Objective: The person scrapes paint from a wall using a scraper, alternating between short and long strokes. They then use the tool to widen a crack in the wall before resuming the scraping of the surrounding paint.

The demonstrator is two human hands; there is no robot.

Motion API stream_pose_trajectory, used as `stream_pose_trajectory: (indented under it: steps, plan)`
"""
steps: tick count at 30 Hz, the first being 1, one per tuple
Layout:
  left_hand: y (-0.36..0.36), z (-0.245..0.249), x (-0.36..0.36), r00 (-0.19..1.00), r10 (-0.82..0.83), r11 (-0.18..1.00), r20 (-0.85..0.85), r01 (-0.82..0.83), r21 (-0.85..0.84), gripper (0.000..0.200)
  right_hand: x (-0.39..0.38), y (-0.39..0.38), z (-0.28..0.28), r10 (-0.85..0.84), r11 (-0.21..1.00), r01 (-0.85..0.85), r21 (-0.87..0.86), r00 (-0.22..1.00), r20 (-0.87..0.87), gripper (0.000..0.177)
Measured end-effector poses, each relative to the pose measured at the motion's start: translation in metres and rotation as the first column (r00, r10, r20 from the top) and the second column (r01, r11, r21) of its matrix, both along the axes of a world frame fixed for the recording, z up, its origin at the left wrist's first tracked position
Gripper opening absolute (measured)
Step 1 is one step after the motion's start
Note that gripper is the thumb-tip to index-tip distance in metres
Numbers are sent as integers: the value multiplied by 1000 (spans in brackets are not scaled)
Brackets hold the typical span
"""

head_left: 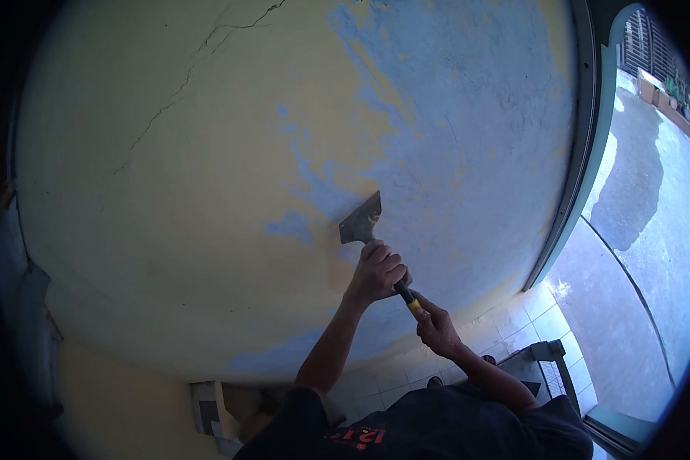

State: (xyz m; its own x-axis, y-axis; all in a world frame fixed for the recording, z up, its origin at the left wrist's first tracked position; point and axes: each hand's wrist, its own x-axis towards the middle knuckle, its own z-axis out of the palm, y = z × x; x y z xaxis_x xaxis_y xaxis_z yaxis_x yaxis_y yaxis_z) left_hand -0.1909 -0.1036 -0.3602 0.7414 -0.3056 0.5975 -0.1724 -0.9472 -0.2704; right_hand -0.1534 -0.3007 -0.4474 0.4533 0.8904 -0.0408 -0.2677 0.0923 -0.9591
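Note:
A long-handled scraper has its wide metal blade against the painted wall, at the border between yellow paint and bluish exposed patches. My left hand is wrapped round the upper part of its dark handle, close below the blade. Lower down, my right hand grips the handle's end beside a yellow band. The handle slants down to the right, and my fingers hide parts of it. Blue-grey surface spreads over the wall to the right of the blade.
A thin crack runs down the upper left of the wall. At right, a door frame borders a paved outdoor area. White floor tiles lie below, near a metal-framed object. A box-like object stands at lower left.

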Motion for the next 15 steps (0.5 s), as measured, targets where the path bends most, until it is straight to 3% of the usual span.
stream_pose_trajectory:
  steps: [2, 3, 6, 9, 11, 15]
  plan:
    - [2, 10, 0, 1000, 24, 998, 2, -24, 63, 21, 4, 4, 8, 10, 1000, -10, -8, 1000, -15, 48]
    - [8, 26, -2, 999, 28, 996, 45, -32, 85, 21, 9, 12, 24, -2, 999, -2, 54, 997, 74, 48]
    - [24, 96, -3, 968, 82, 973, 237, -129, 190, 21, 30, 36, 92, -4, 984, -46, 175, 962, 273, 55]
    - [26, 152, -12, 936, 95, 937, 338, -199, 287, 23, 23, 45, 134, -45, 968, -32, 250, 954, 296, 48]
    - [20, 139, -23, 950, 74, 942, 303, -166, 292, 23, 10, 38, 117, -22, 963, -54, 263, 961, 277, 49]
    - [-5, 55, -39, 997, 65, 991, 29, -68, 114, 21, -19, -6, 54, 112, 990, -108, 94, 993, -35, 50]
